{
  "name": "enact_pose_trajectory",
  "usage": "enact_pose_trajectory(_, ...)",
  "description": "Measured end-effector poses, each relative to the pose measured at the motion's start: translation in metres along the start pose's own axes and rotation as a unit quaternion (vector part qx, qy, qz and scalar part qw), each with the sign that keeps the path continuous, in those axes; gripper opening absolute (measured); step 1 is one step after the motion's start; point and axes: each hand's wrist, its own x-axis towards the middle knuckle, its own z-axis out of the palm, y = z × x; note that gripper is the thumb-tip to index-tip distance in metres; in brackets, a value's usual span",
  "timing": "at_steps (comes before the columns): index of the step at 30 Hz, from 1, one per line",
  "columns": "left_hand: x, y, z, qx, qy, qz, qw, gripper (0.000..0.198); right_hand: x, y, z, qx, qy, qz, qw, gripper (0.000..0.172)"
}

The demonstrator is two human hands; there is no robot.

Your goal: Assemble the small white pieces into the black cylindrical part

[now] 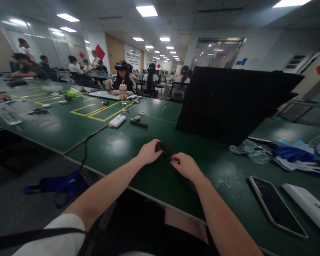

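My left hand (149, 152) is closed round a small black rounded object (161, 148) just above or on the green table (154, 181); its exact kind does not show. A short gap to the right, my right hand (186, 165) has its thumb and fingers pinched together. Something tiny and light-coloured (176, 161) shows between those fingertips, too small to name. Both forearms reach in from the table's near edge.
A large black panel (221, 103) stands beyond my right hand. Right of me lie a phone (276, 204), a white power bank (309, 206) and blue gloves (294, 153). Farther off are a white device (117, 121), a dark bar (139, 123), a bottle (123, 94) and a seated person (122, 80).
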Motion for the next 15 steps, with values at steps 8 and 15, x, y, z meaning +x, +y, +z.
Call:
enact_pose_trajectory(8, -0.01, 0.017, 0.001, -0.044, -0.107, 0.069, 0.991, 0.048, -0.004, -0.018, -0.001, 0.077, 0.124, -0.115, 0.983, 0.015)
enact_pose_trajectory(15, -0.01, 0.022, 0.001, -0.044, -0.095, 0.066, 0.992, 0.046, -0.004, -0.018, -0.002, 0.001, 0.071, -0.087, 0.994, 0.024)
